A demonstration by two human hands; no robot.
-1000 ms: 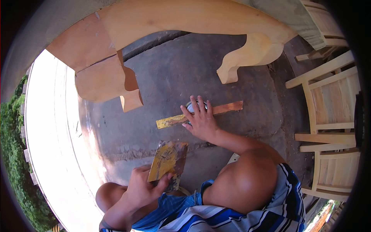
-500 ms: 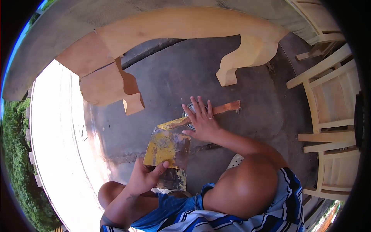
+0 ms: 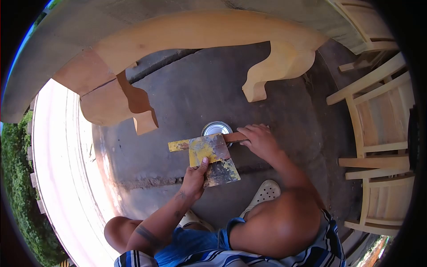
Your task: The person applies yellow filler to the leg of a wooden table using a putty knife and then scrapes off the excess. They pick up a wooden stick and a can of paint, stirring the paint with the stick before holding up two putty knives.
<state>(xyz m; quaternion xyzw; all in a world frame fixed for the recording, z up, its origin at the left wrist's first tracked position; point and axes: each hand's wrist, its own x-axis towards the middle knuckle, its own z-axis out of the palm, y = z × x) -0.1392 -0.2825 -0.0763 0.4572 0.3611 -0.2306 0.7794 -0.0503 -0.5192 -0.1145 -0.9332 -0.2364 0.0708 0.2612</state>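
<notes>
My left hand (image 3: 194, 181) pinches two thin, flat plates with the thumb on top. One plate (image 3: 207, 151) is smeared with yellow and grey; the darker plate (image 3: 223, 172) below it is speckled with yellow. My right hand (image 3: 262, 141) closes around the right end of a flat wooden stick (image 3: 235, 137), whose left end (image 3: 179, 146) carries a yellow coating. The stick passes behind the upper plate, over the near part of a round metal can (image 3: 216, 127) on the floor. The can's contents are partly hidden.
Ahead stands a wooden table with a curved apron (image 3: 200, 31) and curved legs (image 3: 260, 75). Unfinished wooden chairs (image 3: 382, 115) line the right side. My feet in clogs (image 3: 267, 192) rest on the dark concrete floor (image 3: 187, 93), which has a crack across it.
My left hand has carried the plates forward and right, up to the can. My right hand has gone from spread fingers over the can to gripping the stick's right end.
</notes>
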